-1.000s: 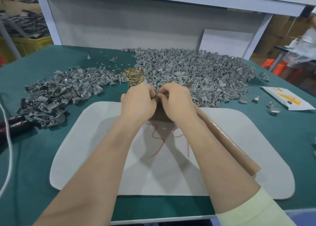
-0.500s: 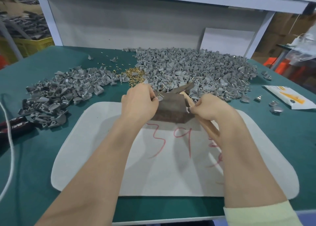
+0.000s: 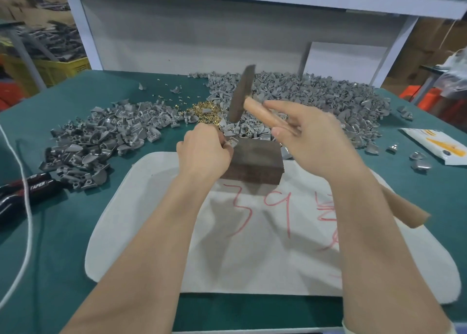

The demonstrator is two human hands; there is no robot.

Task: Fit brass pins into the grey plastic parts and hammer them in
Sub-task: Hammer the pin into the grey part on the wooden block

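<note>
Starting at the left edge of the green table point(image 3: 63, 232), a pair of black-handled pliers point(image 3: 30, 187) lies beside a white cord point(image 3: 24, 207). Next to them spreads the smaller heap of grey parts point(image 3: 101, 141), matt moulded plastic wedges with curved backs and small holes. Just beyond sits a glinting little mound of brass pins point(image 3: 204, 110), with strays scattered behind it.

The left hand point(image 3: 204, 151) is curled tight, pinching one grey piece point(image 3: 231, 145) against the left top edge of a dark block point(image 3: 255, 161). The block stands on a white mat point(image 3: 252, 270) scrawled with red marks. Whether a pin is seated in the piece is too small to tell.

Above the block hangs the hammer point(image 3: 241, 93), its dark flat head tilted and blurred. The right hand point(image 3: 316, 141) is wrapped round its pale wooden handle, forefinger lying straight. Behind that hand lies the far larger heap of grey parts point(image 3: 328, 98), then a few loose parts point(image 3: 419, 165) and a white and yellow packet point(image 3: 439, 148).

I'd judge the job well short of finished. One piece looks about to be struck and hundreds lie about, though which heap holds the finished ones I cannot tell.
</note>
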